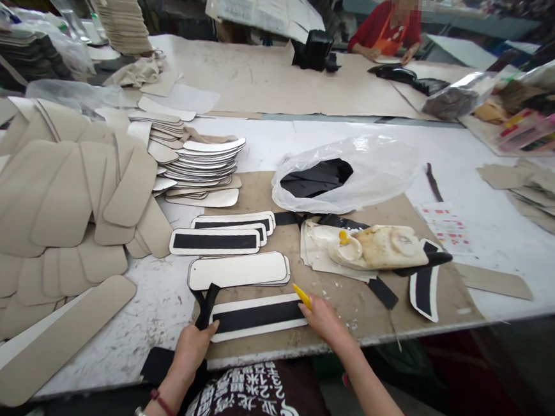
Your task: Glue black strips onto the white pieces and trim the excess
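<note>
Strap (208, 305), black, in closed fingers of left hand (193, 345). Yellow tool (302, 296) gripped in fingers of right hand (321, 317). Spanning from left fingers to right fingers, black-banded white panel (257, 316). Just beyond left fingers, overlapped pale panels (238, 270). Beyond and right of right fingers, stained container (394, 246). Farther along tabletop (264, 127), plastic bag (380, 177) around black pieces (313, 179).

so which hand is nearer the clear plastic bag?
Right: the right hand is below the plastic bag in the picture; the left hand is farther, down and left.
</note>
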`<state>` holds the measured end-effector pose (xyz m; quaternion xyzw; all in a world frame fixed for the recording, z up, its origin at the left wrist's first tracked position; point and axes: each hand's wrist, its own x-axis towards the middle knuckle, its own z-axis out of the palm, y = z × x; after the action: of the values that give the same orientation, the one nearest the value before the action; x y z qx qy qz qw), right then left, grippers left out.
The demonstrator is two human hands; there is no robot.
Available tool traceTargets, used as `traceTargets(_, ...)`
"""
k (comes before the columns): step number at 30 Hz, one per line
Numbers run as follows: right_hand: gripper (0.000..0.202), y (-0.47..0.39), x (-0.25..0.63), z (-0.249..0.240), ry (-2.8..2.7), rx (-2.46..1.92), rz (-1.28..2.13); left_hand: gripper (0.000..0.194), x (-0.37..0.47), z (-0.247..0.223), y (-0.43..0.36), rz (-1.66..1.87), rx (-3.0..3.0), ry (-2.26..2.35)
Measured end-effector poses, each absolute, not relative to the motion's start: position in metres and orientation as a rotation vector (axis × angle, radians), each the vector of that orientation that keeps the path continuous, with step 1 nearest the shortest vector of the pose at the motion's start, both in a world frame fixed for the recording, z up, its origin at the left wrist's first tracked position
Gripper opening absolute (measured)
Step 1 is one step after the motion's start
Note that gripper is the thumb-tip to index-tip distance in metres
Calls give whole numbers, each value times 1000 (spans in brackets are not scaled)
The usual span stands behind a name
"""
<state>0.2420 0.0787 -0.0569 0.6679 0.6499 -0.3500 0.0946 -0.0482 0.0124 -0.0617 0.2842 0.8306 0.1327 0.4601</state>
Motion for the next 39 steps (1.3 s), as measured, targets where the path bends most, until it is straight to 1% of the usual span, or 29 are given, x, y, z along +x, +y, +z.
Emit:
traceTargets(6,23,78,241,-55,1939,1997,-1035,39,-51,-64,12,249,816,2021)
traceTargets(12,21,77,240,-58,1914,2060,-1015,39,-51,-62,17,185,924,2033)
traceTargets(16,22,76,255,-49,1855,2176,-951,43,-51,-59,18,143,953,2027)
traceTargets(19,25,74,265,-39,1834,2272,-918,44,-51,-60,19,169,959,2008)
traceTargets(21,27,72,264,-36,1846,2302,-959,42,-52,-61,19,213,935,1992)
traceTargets(24,36,66,253,-39,1846,2291,-1093,35,-53,-63,18,284,879,1977)
traceTargets(27,32,56,240,-45,1754,2328,-1403,29,-54,-62,13,360,809,1964)
traceTargets(29,30,50,235,-45,1608,2411,-1673,31,-57,-58,9,398,761,1953)
traceTargets(31,33,46,232,-40,1465,2477,-1864,39,-62,-52,4,464,701,1893)
traceTargets(34,39,43,229,-28,1373,2482,-2035,46,-70,-41,-1,626,530,1688)
traceTargets(39,42,43,223,-12,1314,2389,-2330,49,-83,-23,-3,766,346,1487)
